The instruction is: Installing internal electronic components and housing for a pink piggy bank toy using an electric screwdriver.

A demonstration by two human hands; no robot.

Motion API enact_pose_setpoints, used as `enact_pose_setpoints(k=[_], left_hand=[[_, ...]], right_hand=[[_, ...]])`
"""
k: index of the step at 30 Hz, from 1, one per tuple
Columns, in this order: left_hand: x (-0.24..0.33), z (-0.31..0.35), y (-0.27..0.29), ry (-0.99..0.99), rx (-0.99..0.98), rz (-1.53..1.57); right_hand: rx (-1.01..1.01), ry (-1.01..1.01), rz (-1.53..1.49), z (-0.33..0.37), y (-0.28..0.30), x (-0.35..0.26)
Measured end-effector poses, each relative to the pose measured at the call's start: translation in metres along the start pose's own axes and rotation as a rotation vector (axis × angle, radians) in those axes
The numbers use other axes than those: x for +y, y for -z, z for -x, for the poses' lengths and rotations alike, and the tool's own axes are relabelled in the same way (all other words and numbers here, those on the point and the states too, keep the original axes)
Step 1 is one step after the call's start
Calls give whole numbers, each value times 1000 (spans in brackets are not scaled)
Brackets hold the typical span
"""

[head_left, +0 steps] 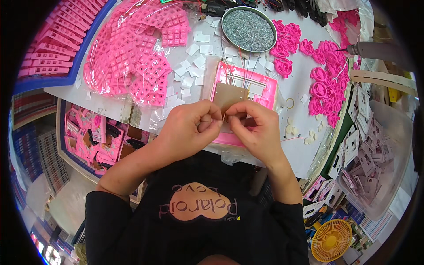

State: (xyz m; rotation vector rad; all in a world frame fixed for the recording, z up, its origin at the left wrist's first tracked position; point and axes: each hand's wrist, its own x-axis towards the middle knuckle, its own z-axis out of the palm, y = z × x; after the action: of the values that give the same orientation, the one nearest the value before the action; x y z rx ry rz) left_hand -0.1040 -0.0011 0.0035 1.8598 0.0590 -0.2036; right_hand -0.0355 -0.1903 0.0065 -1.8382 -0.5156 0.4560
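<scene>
The left hand [194, 128] and right hand [254, 128] come together over the near half of the pink case [267, 90], fingertips apparently pinching a thin wire [224, 117], probably to steady it. The case lies by the front edge of the counter [298, 159], seemingly for easy reach. A dish [222, 27] crowds its far side; more room shows rightward.

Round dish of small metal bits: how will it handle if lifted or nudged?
Probably heavy for its size: the dish holds a broad layer of metallic-looking bits. Those would likely shift or spill if tilted, being loose and uncovered.
</scene>
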Motion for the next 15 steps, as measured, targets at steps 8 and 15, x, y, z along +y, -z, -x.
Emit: enact_pose_setpoints(k=[8,15], left_hand=[[0,4,-2,-116,64,-133],[-2,4,-3,-91,72,-139]], right_hand=[[-17,-58,-32,-1,3,-2],[-17,-59,-2,-2,2,-4]])
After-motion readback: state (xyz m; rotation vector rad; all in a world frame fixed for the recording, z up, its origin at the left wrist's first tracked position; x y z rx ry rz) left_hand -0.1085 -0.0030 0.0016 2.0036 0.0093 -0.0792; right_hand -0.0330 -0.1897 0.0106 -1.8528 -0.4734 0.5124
